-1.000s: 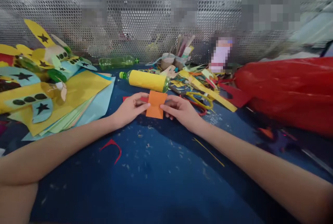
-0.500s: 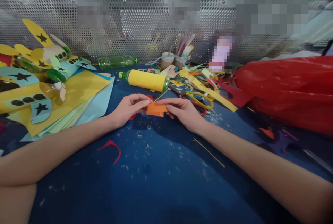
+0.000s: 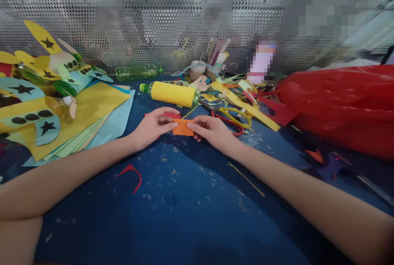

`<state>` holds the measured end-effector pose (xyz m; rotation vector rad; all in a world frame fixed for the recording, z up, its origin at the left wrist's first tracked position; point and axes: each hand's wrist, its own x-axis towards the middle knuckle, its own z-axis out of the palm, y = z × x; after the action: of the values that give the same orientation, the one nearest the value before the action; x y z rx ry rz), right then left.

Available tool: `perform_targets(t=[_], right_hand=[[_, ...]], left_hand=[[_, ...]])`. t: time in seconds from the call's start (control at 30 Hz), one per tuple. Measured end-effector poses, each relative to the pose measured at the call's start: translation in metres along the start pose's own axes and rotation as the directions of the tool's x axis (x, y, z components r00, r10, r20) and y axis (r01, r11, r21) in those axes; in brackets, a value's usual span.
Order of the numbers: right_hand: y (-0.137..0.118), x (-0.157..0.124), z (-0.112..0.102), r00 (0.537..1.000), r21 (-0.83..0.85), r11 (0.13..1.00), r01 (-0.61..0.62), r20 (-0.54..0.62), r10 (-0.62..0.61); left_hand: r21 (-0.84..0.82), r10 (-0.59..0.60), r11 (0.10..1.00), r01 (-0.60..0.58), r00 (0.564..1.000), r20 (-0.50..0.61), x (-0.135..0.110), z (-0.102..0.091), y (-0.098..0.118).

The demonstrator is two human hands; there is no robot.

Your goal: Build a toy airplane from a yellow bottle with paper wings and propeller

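Observation:
A small orange piece of paper [image 3: 184, 128] is held over the middle of the blue table, its flat face toward me. My left hand [image 3: 154, 127] pinches its left edge between thumb and fingers. On the right edge, my right hand [image 3: 212, 131] grips it the same way, thumb on the front. Part of a red piece [image 3: 171, 115] shows behind my left hand; the rest is hidden. Just beyond my hands lies a green bottle wrapped in yellow paper [image 3: 172, 94]. Scissors with yellow handles [image 3: 237, 118] rest beyond my right hand, next to a red handle [image 3: 236, 128].
Coloured paper sheets [image 3: 101, 98] and bottle planes [image 3: 46, 111] occupy the left. A green bottle [image 3: 135, 72] lies at the back by the perforated metal panel [image 3: 166, 18]. Paper scraps [image 3: 243, 100] and a red plastic bag [image 3: 341, 107] fill the right. A red offcut [image 3: 135, 172] lies nearer me.
The orange paper has turned so that it looks flatter and faces me. Both thumbs have moved onto its front. The surrounding things stay in place.

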<state>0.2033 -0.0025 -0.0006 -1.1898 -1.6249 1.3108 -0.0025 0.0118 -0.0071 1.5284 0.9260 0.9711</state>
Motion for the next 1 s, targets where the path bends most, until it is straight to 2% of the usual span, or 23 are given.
perform_targets(t=[0.57, 1.0], right_hand=[[0.0019, 0.0001, -0.0011, 1.0, -0.011, 1.0, -0.004, -0.017, 0.003], [-0.0016, -0.0005, -0.0012, 1.0, -0.025, 0.999, -0.025, -0.016, 0.025]], left_hand=[[0.021, -0.038, 0.999, 0.038, 0.999, -0.003, -0.0007, 0.0017, 0.0032], [0.049, -0.022, 0.999, 0.022, 1.0, 0.003, 0.0012, -0.0006, -0.0022]])
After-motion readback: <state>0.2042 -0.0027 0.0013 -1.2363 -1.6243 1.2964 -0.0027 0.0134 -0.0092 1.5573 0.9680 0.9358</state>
